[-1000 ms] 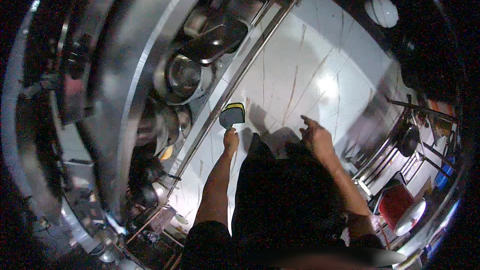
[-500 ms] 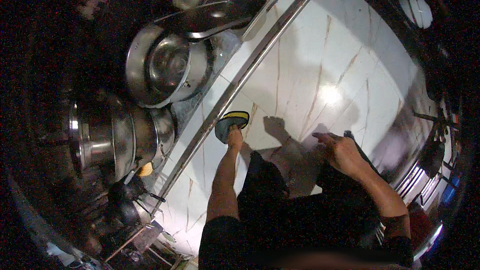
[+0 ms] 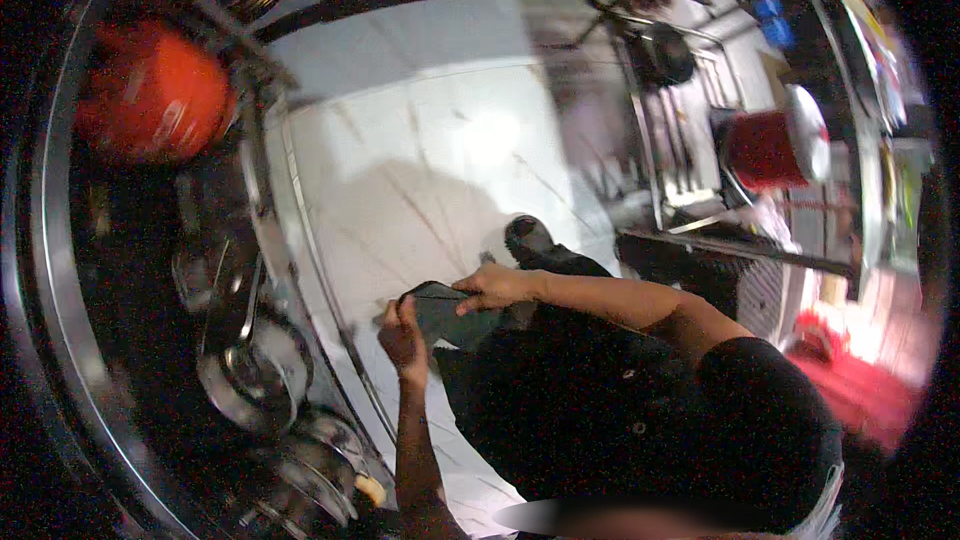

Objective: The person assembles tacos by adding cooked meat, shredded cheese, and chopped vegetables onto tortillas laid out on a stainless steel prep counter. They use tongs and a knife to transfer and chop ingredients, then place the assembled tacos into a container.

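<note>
In front of my body, both hands hold a grey cloth pad with dark edging, one at each side. My left hand is closed on its left edge, fingers pointing up. From the right, my right hand pinches its right edge, with the forearm crossing my dark clothing. The pad's lower part blends into the dark clothing, and blur hides its exact kind.
Metal pots sit on the left behind a metal rail. A large red rounded object is at upper left. On the right stand a metal rack and a red container. White veined tiles cover the floor.
My view has swung to the right. The pad was in my left hand alone beside the rail; now my right hand has come across and grips it too, close to my body.
</note>
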### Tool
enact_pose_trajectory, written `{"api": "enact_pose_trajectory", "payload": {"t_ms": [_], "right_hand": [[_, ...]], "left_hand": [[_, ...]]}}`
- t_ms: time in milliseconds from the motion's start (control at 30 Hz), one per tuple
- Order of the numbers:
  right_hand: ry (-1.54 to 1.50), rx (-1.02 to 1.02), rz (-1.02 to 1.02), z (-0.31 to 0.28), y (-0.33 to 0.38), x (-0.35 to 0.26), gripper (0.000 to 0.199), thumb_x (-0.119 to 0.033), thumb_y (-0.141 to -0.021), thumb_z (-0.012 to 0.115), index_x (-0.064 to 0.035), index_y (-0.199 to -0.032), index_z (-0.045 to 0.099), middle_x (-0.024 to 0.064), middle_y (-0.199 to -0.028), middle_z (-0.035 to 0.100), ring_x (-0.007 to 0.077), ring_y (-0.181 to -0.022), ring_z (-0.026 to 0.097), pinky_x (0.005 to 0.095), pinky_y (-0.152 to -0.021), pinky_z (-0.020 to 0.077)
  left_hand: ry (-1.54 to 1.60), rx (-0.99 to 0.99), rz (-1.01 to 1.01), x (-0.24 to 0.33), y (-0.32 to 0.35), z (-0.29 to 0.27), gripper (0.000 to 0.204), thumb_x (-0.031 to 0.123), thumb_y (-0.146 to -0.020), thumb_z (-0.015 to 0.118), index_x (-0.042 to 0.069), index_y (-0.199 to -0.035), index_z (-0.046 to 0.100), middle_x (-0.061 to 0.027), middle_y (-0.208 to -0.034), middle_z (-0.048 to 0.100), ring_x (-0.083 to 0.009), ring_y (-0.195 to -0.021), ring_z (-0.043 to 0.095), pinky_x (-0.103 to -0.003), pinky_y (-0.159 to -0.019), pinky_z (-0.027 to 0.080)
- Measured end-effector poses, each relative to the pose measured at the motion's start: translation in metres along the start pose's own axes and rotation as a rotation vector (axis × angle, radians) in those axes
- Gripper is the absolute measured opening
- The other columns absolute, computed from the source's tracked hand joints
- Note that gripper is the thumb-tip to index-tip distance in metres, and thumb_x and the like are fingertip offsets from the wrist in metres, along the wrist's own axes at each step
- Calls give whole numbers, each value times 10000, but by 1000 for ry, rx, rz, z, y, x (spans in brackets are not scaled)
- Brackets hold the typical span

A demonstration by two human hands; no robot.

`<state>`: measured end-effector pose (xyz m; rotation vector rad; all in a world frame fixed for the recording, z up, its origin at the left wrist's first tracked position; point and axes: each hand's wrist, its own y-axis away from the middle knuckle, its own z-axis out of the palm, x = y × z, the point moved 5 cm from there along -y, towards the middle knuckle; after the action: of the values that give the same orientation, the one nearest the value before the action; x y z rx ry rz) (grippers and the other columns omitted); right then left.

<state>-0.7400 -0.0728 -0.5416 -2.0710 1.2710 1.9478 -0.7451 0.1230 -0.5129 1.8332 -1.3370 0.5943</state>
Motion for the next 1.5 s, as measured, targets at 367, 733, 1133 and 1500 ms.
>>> {"api": "enact_pose_trajectory", "payload": {"t_ms": [367, 733, 1133, 1500], "right_hand": [[-966, 452, 544, -31, 140, 47, 663, -529, -898, 536, -70, -1360, 412, 114, -1286, 492, 277, -1033, 557, 415, -839, 481], [-681, 566, 395, -41, 241, 33, 507, -437, -907, 561, 38, -1079, 611, 118, -1011, 652, 230, -877, 625, 362, -798, 503], [-858, -56, 663, 130, 251, -6, 550, -456, -878, 610, 6, -1174, 567, 106, -1083, 637, 225, -908, 623, 363, -791, 504], [-686, -13, 792, 292, 261, 39, 505, -360, -891, 623, 22, -1209, 534, 113, -1102, 607, 215, -930, 598, 332, -809, 490]], "left_hand": [[288, -389, -53, 120, 24, 77, 306, 231, -979, 464, -52, -1031, 565, -207, -811, 620, -228, -663, 625, -366, -478, 464], [321, -115, -260, 166, 187, 83, 403, 386, -977, 428, 12, -1043, 563, -227, -823, 623, -392, -766, 607, -474, -703, 448], [-5, 750, -652, -150, 394, 10, 234, 260, -863, 576, 51, -941, 648, -132, -781, 657, -294, -768, 633, -425, -665, 482], [-643, 1036, -1326, -430, 587, -159, 242, 183, -878, 501, 7, -1039, 463, -179, -975, 563, -359, -902, 600, -476, -777, 515]]}}
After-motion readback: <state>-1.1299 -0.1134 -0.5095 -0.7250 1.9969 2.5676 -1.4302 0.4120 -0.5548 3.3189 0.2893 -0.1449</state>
